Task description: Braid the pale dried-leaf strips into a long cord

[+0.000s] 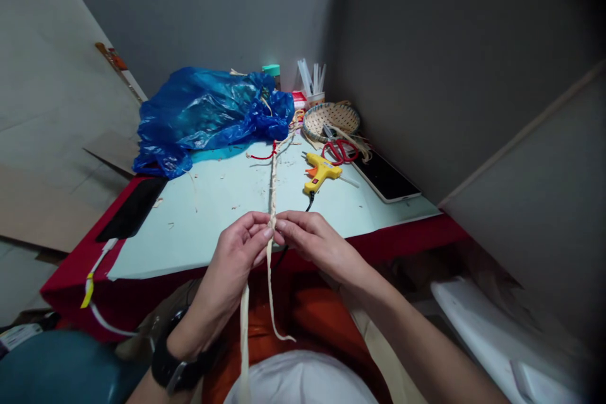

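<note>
A pale braid point(273, 180) of flat, straw-like strands runs from the table's far side toward me. Red cord point(273, 150) is tied around its upper part. Both hands meet at the braid's near end, over the front of the table. My left hand point(243, 241) is closed, pinching the braid between thumb and fingers. Close against it, my right hand point(307, 237) pinches the same spot from the right. Below the fingers a loose strand point(269, 290) hangs down and curls at its tip. Another wider strand point(245, 334) drops beneath my left hand.
A yellow glue gun point(320, 172) lies right of the braid, near red-handled scissors point(339, 151) and a woven basket point(310, 121). A blue plastic bag point(203, 113) fills the back left. A tablet point(386, 177) lies at right, a black phone-like slab point(133, 208) at left.
</note>
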`<state>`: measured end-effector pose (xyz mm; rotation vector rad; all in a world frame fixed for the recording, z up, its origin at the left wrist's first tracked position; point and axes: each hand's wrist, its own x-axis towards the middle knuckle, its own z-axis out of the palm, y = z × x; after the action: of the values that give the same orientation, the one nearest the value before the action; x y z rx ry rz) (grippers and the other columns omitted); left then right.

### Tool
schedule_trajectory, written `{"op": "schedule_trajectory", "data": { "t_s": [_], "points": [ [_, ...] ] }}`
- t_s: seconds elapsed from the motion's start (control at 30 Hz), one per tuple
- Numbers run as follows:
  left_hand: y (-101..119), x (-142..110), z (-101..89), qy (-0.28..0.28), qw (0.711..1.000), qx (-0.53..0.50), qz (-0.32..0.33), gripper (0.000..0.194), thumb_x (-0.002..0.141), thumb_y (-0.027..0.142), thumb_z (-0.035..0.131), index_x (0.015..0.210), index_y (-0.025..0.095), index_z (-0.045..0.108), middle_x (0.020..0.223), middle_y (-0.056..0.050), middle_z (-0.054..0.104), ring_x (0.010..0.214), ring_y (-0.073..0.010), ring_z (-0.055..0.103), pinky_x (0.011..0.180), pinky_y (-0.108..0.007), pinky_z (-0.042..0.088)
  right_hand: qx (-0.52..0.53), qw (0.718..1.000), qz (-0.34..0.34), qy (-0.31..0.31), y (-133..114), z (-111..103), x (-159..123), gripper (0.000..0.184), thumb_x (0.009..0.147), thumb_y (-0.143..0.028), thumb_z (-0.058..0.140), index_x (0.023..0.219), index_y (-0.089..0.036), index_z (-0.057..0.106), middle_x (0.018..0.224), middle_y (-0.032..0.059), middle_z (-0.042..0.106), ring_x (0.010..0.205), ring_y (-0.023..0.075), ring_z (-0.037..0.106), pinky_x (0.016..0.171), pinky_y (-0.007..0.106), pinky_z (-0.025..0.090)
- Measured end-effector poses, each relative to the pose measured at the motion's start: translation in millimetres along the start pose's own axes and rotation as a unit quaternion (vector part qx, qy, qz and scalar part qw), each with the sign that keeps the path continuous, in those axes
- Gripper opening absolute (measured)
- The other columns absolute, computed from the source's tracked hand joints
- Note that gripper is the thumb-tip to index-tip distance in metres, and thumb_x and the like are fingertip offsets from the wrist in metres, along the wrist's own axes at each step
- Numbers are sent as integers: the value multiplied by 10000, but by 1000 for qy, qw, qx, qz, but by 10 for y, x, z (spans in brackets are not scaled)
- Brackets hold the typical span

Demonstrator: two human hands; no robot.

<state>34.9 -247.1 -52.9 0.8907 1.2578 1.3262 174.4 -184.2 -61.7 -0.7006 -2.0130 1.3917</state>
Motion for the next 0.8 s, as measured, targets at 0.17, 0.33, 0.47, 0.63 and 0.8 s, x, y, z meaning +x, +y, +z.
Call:
{"op": "schedule_trajectory", "data": {
  "t_s": [0.17, 0.33, 0.47, 0.63, 0.8],
  "points": [
    [-42, -44, 27, 0, 998, 60, 17, 167, 841, 283, 610, 958, 192, 532, 803, 7, 644, 716, -104, 566, 633, -192, 408, 33, 999, 12, 26, 113, 52, 9, 309, 939, -338, 437, 748, -151, 593, 718, 3, 577, 678, 112, 507, 660, 224, 383],
    [-15, -100, 31, 33, 975, 212, 64, 186, 863, 282, 547, 1034, 232, 494, 700, 40, 634, 590, -132, 516, 588, -232, 368, -4, 996, 26, 80, 71, 69, -51, 283, 905, -302, 490, 757, -134, 665, 673, 4, 602, 645, 114, 510, 627, 219, 377],
    [67, -120, 21, 64, 903, 405, 131, 70, 853, 261, 533, 865, 226, 593, 690, -9, 670, 610, -183, 559, 625, -276, 349, -51, 990, 23, 130, 49, 121, -101, 244, 889, -286, 526, 818, -140, 709, 700, 19, 660, 641, 124, 543, 604, 215, 380],
    [42, -157, 46, 109, 838, 501, 185, 153, 847, 274, 551, 721, 224, 621, 595, -11, 621, 503, -167, 498, 588, -285, 305, -125, 979, 3, 160, 33, 195, -146, 274, 913, -276, 490, 802, -158, 710, 661, 22, 651, 577, 117, 515, 581, 226, 359],
    [-188, -236, 164, 150, 825, 490, 240, 156, 856, 236, 538, 769, 227, 667, 656, -53, 644, 598, -200, 545, 621, -295, 325, -52, 992, 24, 111, 39, 171, -124, 315, 924, -302, 465, 694, -159, 625, 624, 2, 583, 585, 116, 493, 595, 226, 366]
  ]
}}
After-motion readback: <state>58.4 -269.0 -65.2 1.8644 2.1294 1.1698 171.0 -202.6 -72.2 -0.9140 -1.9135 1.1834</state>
